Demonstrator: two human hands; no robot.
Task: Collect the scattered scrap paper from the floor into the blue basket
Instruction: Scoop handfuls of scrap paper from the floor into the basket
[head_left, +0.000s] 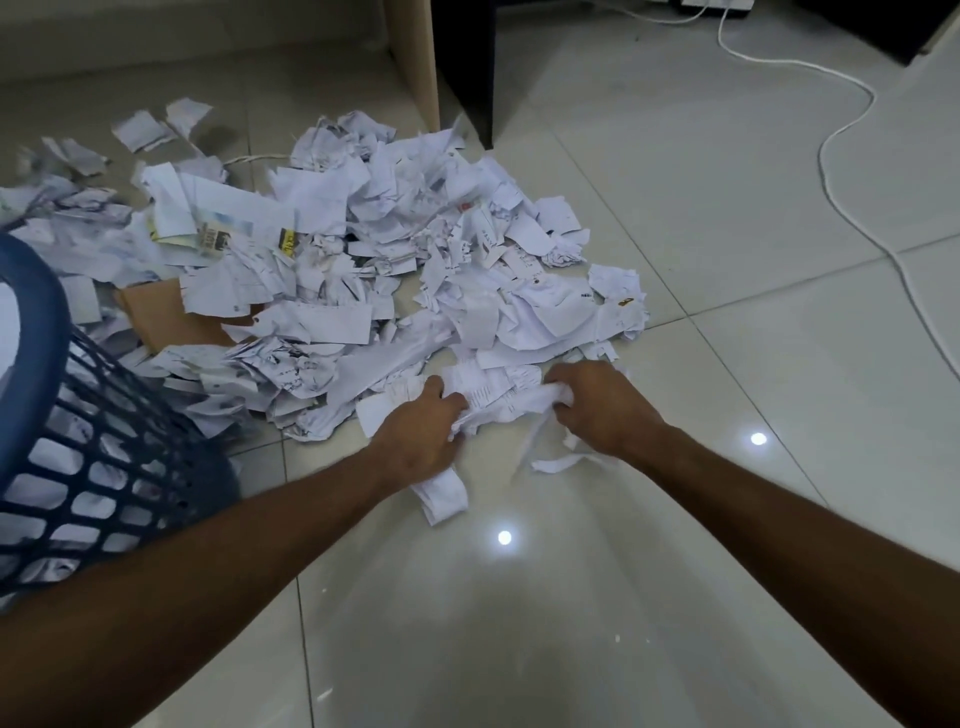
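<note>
A wide heap of torn and crumpled white scrap paper (374, 249) covers the tiled floor ahead of me. At its near edge my left hand (423, 428) and my right hand (597, 402) both grip one bunch of paper scraps (498, 397) between them. Loose strips hang below each hand. The blue basket (67, 431), a dark lattice bin, stands at the left edge with paper showing through its wall.
A brown cardboard piece (156, 317) lies in the heap near the basket. A wooden furniture leg (415, 57) and a dark cabinet (467, 67) stand behind the heap. A white cable (852, 156) snakes across the tiles on the right.
</note>
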